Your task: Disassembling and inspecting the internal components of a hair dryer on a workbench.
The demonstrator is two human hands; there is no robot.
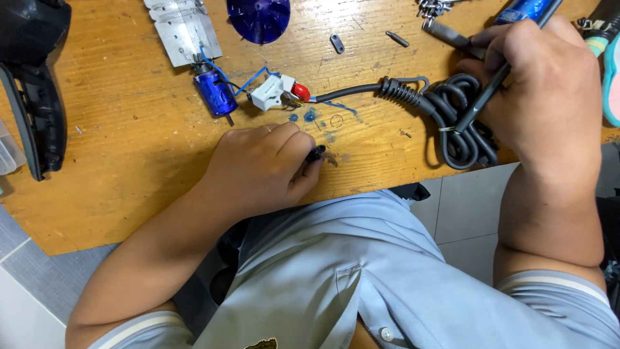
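My left hand (261, 169) rests on the wooden table (129, 148) near its front edge, fingers curled around a small black part (316, 153) that pokes out between thumb and forefinger. My right hand (539, 87) grips a blue-handled soldering iron (526, 9) whose dark shaft points down over a coiled black power cord (452, 116). The cord runs left to a white switch with a red button (279, 92), which thin blue wires join to a small blue motor (215, 92).
A silver metal plate (183, 29) and a blue fan wheel (259, 17) lie at the table's far edge. A black plastic housing (35, 84) sits at the left. Small screws and metal bits (337, 42) are scattered near the top. A teal object (610, 71) is at the right.
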